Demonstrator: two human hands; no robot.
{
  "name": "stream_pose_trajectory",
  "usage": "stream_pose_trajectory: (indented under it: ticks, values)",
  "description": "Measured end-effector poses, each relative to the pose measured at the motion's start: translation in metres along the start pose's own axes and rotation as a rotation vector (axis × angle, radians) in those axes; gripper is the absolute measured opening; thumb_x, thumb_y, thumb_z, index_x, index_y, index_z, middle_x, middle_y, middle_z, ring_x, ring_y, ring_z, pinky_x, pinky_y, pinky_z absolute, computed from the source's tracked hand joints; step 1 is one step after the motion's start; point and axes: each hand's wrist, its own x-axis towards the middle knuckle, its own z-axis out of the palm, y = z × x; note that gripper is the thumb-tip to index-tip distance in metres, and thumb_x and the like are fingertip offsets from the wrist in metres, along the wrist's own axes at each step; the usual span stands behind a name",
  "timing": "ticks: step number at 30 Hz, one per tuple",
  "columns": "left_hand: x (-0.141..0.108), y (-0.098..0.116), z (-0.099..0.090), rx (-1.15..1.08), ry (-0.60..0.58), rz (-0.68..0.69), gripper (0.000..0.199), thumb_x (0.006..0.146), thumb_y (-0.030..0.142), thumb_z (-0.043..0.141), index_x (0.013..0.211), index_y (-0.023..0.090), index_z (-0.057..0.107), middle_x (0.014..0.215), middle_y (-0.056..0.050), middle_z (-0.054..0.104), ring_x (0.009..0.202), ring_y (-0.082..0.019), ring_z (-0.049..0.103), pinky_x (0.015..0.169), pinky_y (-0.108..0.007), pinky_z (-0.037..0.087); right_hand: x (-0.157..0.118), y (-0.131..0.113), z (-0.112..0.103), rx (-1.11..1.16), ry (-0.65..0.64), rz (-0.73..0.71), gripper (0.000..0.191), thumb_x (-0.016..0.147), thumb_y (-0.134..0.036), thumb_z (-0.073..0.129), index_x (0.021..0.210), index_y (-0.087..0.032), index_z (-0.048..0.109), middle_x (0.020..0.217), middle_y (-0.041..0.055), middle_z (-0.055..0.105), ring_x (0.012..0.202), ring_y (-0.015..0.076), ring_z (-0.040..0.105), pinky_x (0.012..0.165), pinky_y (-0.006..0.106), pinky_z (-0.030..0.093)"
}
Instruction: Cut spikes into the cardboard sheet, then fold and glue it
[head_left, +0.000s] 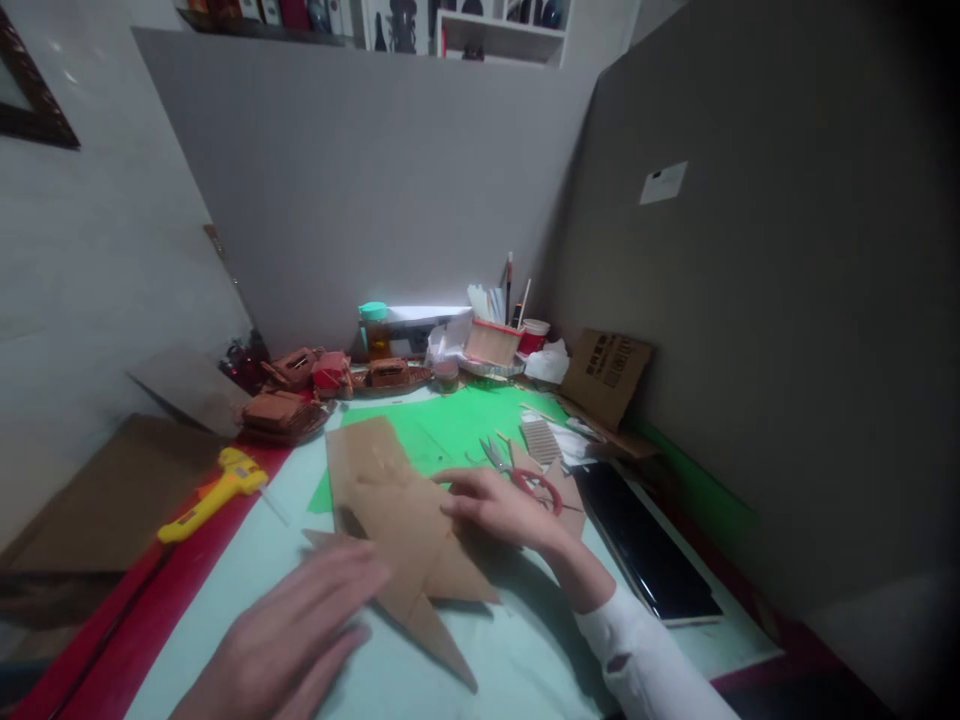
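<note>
A brown cardboard star [409, 540] with pointed arms lies in front of me, partly over a rectangular cardboard piece [352, 445]. At the star's upper right edge, my right hand [499, 508] has its thumb and fingers closed on the cardboard. Slightly blurred, my left hand [289, 625] stretches its fingers flat by the star's left arm, and their tips overlap it; I cannot tell if they press on it. Right of the star, scissors with red handles [538, 488] lie open on other cut cardboard [570, 490].
A yellow glue gun [217, 495] rests at the left edge. Brown model boats [390, 375], a teal-lidded jar [375, 330] and a pen holder [493, 342] stand at the back. On the right are a black glossy panel [645, 540] and folded cardboard [606, 378]. Green paper [450, 420] lies beneath.
</note>
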Motion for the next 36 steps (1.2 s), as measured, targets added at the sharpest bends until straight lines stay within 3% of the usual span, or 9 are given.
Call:
stream_pose_trajectory:
  ticks: [4,7,9,13,21,25,30,33,36]
  values:
    - [0.016,-0.015,0.007,0.403,-0.351,0.283,0.059,0.090,0.021,0.058,0.148,0.025,0.045,0.156,-0.008,0.042,0.141,-0.031,0.041,0.109,-0.048,0.040,-0.006,0.003,0.016,-0.290,0.134,-0.048,0.015,0.097,-0.016,0.055,0.108,-0.012,0.064,0.107,0.0084,0.065,0.105,0.0252,0.061,0.095,0.048,0.047]
    - [0.021,-0.020,0.019,0.495,-0.507,0.241,0.060,0.089,0.027,0.062,0.146,0.017,0.046,0.153,-0.015,0.041,0.137,-0.037,0.044,0.104,-0.055,0.042,-0.026,-0.005,0.028,-0.441,0.169,-0.113,0.016,0.095,-0.010,0.051,0.104,-0.011,0.064,0.110,0.0128,0.064,0.107,0.0266,0.056,0.096,0.045,0.043]
    - [0.020,-0.025,0.027,0.496,-0.540,0.203,0.062,0.085,0.024,0.066,0.144,0.015,0.049,0.150,-0.016,0.046,0.134,-0.037,0.048,0.102,-0.054,0.044,-0.040,-0.009,0.039,-0.497,0.095,-0.183,0.010,0.092,-0.020,0.061,0.100,-0.016,0.065,0.105,0.0077,0.067,0.098,0.0235,0.059,0.090,0.037,0.048]
    - [0.011,-0.037,0.040,0.474,-0.523,0.184,0.057,0.086,0.020,0.064,0.142,0.014,0.052,0.148,-0.015,0.049,0.133,-0.032,0.051,0.105,-0.045,0.045,-0.056,-0.003,0.066,-0.615,0.063,-0.253,0.051,0.086,-0.039,0.067,0.125,-0.006,0.062,0.126,0.0190,0.064,0.111,0.0352,0.058,0.099,0.048,0.047]
    - [0.003,-0.042,0.043,0.448,-0.444,0.211,0.051,0.095,0.028,0.052,0.146,0.019,0.048,0.150,-0.011,0.051,0.136,-0.027,0.050,0.107,-0.038,0.046,-0.052,0.017,0.095,-0.835,0.184,-0.383,0.050,0.091,-0.030,0.054,0.127,0.003,0.061,0.130,0.0273,0.063,0.114,0.0430,0.060,0.099,0.055,0.049]
    - [0.007,-0.041,0.045,0.461,-0.412,0.244,0.047,0.093,0.012,0.046,0.139,0.018,0.057,0.144,-0.013,0.059,0.132,-0.028,0.054,0.107,-0.040,0.047,-0.049,0.027,0.106,-0.927,0.288,-0.480,0.044,0.096,-0.022,0.045,0.124,0.007,0.062,0.127,0.0311,0.063,0.114,0.0452,0.062,0.094,0.057,0.053]
    - [0.022,-0.029,0.044,0.474,-0.359,0.220,0.057,0.087,-0.003,0.042,0.134,0.024,0.059,0.128,-0.009,0.071,0.122,-0.024,0.061,0.113,-0.047,0.038,-0.054,0.029,0.093,-0.912,0.327,-0.567,0.035,0.093,-0.017,0.048,0.119,-0.002,0.065,0.125,0.0240,0.068,0.112,0.0386,0.066,0.093,0.051,0.055]
    - [0.035,-0.015,0.048,0.511,-0.292,0.159,0.045,0.093,0.006,0.046,0.134,0.021,0.057,0.138,-0.014,0.061,0.131,-0.029,0.052,0.113,-0.055,0.035,-0.065,0.020,0.077,-0.828,0.354,-0.569,0.028,0.091,-0.016,0.051,0.115,-0.007,0.064,0.119,0.0198,0.071,0.103,0.0322,0.069,0.090,0.047,0.057]
    - [0.046,-0.003,0.062,0.543,-0.256,0.117,0.038,0.092,0.028,0.062,0.129,0.020,0.058,0.136,-0.012,0.059,0.118,-0.030,0.060,0.096,-0.055,0.050,-0.075,0.007,0.071,-0.723,0.425,-0.609,0.030,0.090,-0.007,0.054,0.119,-0.010,0.058,0.113,0.0182,0.072,0.098,0.0270,0.069,0.086,0.041,0.056]
